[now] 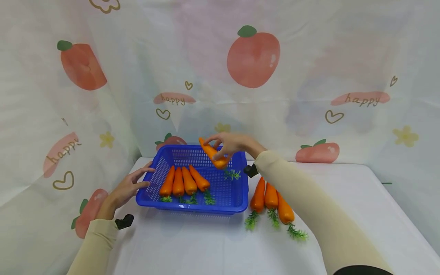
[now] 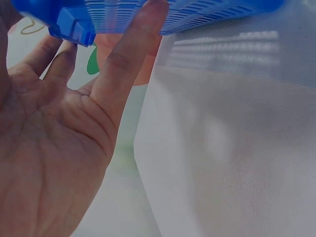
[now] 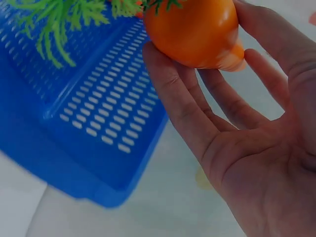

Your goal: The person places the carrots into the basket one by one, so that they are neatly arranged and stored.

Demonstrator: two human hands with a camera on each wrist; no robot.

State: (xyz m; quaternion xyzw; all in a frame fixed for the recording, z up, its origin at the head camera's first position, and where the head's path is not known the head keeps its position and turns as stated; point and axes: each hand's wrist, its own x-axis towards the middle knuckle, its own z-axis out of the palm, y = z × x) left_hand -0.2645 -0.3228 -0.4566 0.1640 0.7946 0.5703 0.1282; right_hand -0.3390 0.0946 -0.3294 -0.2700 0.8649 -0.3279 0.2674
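In the head view, my right hand (image 1: pixel 228 145) pinches an orange carrot (image 1: pixel 214 154) with a green leafy top over the back right of a blue plastic basket (image 1: pixel 161 206). The right wrist view shows thumb and fingers around the carrot's thick end (image 3: pixel 192 29), its narrow end hidden there. Several carrots (image 1: pixel 189 181) lie side by side in the basket, leafy tops toward me. My left hand (image 1: pixel 125 190) touches the basket's left side with fairly straight fingers; its palm is bare in the left wrist view.
Three more carrots (image 1: pixel 271 200) lie on the white table (image 1: pixel 192 244), right of the basket and partly under my right forearm. A fruit-patterned cloth (image 1: pixel 292 76) hangs behind the table and along its left side.
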